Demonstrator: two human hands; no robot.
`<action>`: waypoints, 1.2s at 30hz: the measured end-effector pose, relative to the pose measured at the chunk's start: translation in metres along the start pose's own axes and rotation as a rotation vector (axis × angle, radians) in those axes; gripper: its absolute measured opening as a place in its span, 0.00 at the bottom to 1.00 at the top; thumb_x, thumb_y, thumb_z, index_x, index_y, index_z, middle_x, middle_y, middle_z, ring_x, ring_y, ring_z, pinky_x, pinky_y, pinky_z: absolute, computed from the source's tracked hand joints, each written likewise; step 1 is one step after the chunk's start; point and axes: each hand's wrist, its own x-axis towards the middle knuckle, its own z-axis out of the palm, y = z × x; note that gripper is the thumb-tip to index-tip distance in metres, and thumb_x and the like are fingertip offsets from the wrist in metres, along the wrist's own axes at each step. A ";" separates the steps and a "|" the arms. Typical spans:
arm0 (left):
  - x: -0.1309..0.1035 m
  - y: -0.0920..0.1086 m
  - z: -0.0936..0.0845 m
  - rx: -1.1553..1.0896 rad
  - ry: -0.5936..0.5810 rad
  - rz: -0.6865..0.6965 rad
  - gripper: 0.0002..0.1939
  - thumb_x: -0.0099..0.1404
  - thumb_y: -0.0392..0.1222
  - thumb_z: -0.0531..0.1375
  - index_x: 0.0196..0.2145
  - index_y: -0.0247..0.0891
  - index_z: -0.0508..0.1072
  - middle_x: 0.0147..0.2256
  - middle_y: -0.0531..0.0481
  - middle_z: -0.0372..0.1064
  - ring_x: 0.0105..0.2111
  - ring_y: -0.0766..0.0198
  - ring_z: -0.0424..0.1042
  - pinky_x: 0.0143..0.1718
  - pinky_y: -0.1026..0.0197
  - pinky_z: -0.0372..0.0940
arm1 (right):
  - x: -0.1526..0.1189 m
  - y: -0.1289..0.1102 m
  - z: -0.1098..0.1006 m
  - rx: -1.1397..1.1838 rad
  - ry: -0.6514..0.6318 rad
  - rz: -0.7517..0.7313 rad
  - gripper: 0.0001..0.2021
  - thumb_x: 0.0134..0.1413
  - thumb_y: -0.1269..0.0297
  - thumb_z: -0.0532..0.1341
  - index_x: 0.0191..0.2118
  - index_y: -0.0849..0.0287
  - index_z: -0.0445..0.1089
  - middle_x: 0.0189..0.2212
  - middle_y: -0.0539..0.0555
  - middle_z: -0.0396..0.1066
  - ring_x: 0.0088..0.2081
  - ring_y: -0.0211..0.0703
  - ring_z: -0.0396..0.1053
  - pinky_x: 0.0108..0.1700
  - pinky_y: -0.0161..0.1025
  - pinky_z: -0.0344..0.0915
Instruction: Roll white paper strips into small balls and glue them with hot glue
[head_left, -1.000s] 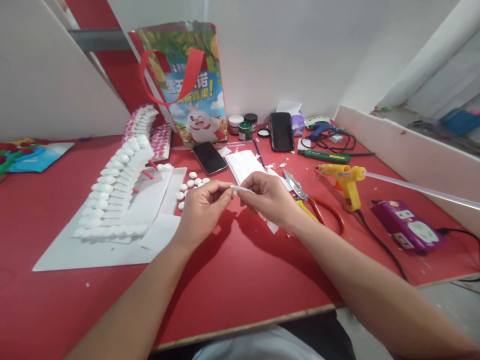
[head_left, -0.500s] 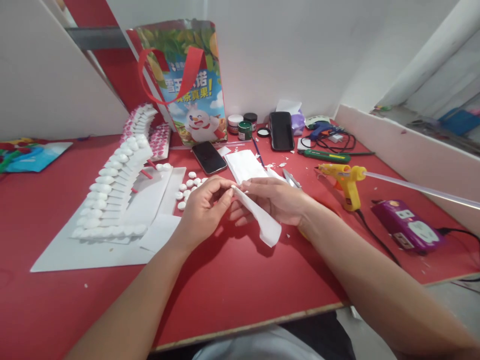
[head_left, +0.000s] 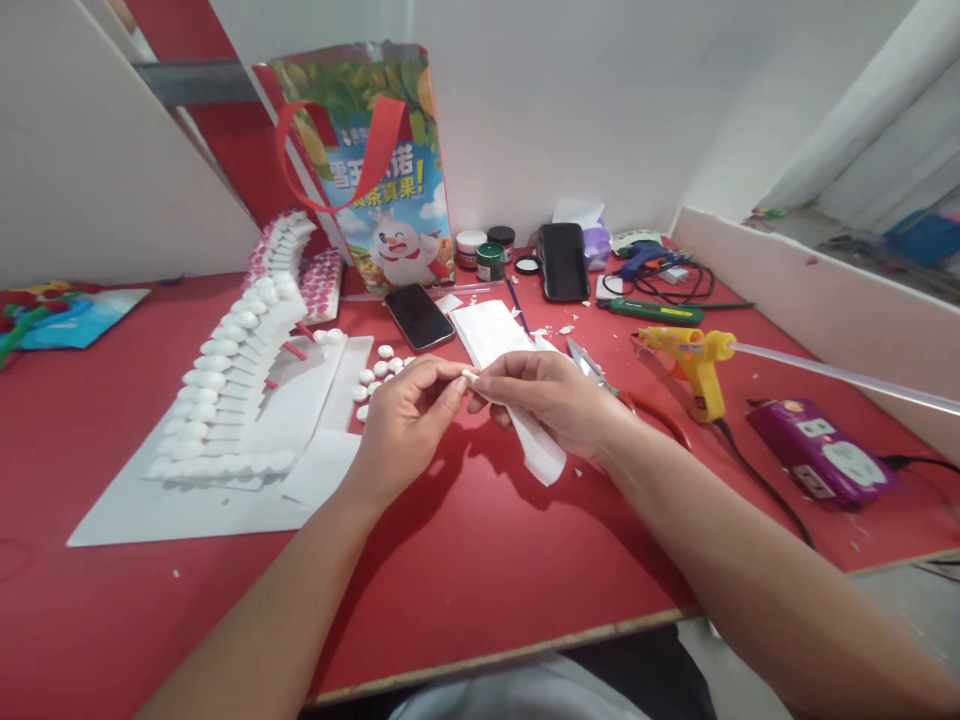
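Now | left hand (head_left: 405,430) pinching white strip (head_left: 543,458) at one end | right hand (head_left: 559,405) pinching alongside | forearms (head_left: 315,570) angled inward

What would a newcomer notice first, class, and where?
Probably the bright, red-handled bag, standing at the back, left of centre. A curving row of white pads lies at left, a yellow glue gun at right. In the middle, the left grip and right grip hold a white strip.

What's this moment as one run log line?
left hand: pinching one end of white strip | right hand: pinching strip alongside | strip: loose end below right hand | nearby: shears, yellow glue gun
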 end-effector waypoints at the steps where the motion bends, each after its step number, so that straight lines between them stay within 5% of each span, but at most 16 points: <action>1: -0.001 0.000 0.001 0.004 0.005 -0.004 0.06 0.70 0.40 0.61 0.38 0.39 0.78 0.38 0.48 0.78 0.40 0.61 0.75 0.43 0.60 0.69 | 0.000 0.000 0.002 -0.019 0.022 -0.012 0.10 0.49 0.63 0.71 0.27 0.63 0.74 0.26 0.53 0.77 0.23 0.31 0.66 0.26 0.30 0.60; 10: -0.005 0.006 0.011 0.248 0.171 0.157 0.06 0.70 0.36 0.60 0.34 0.37 0.75 0.32 0.50 0.73 0.31 0.65 0.71 0.35 0.63 0.66 | 0.001 0.017 0.022 -0.374 0.342 -0.382 0.06 0.50 0.65 0.65 0.26 0.60 0.71 0.22 0.47 0.69 0.26 0.35 0.63 0.29 0.34 0.58; 18: -0.009 0.001 0.013 0.532 0.192 0.454 0.12 0.73 0.33 0.54 0.48 0.36 0.76 0.36 0.44 0.75 0.36 0.61 0.74 0.41 0.59 0.69 | -0.004 0.021 0.024 -0.382 0.306 -0.420 0.09 0.60 0.62 0.63 0.29 0.59 0.72 0.22 0.48 0.71 0.24 0.36 0.67 0.31 0.35 0.63; 26: -0.006 0.007 0.010 0.053 0.084 0.122 0.09 0.72 0.40 0.60 0.44 0.41 0.81 0.36 0.49 0.74 0.33 0.65 0.73 0.38 0.61 0.70 | -0.006 0.014 0.016 -0.527 0.246 -0.462 0.07 0.61 0.67 0.60 0.32 0.59 0.72 0.25 0.50 0.73 0.26 0.37 0.69 0.33 0.36 0.65; 31: -0.007 0.007 0.008 0.117 0.091 0.163 0.09 0.72 0.38 0.60 0.44 0.42 0.81 0.33 0.51 0.71 0.30 0.66 0.70 0.35 0.62 0.66 | -0.009 0.010 0.018 -0.581 0.256 -0.468 0.06 0.60 0.69 0.62 0.31 0.59 0.73 0.23 0.49 0.72 0.25 0.37 0.70 0.33 0.35 0.65; 36: -0.009 0.012 0.009 0.214 0.191 0.163 0.08 0.72 0.38 0.58 0.41 0.41 0.78 0.36 0.49 0.73 0.34 0.63 0.72 0.40 0.60 0.68 | -0.006 0.000 0.009 -0.119 0.024 -0.138 0.19 0.59 0.47 0.65 0.32 0.61 0.76 0.26 0.56 0.78 0.27 0.43 0.76 0.30 0.37 0.70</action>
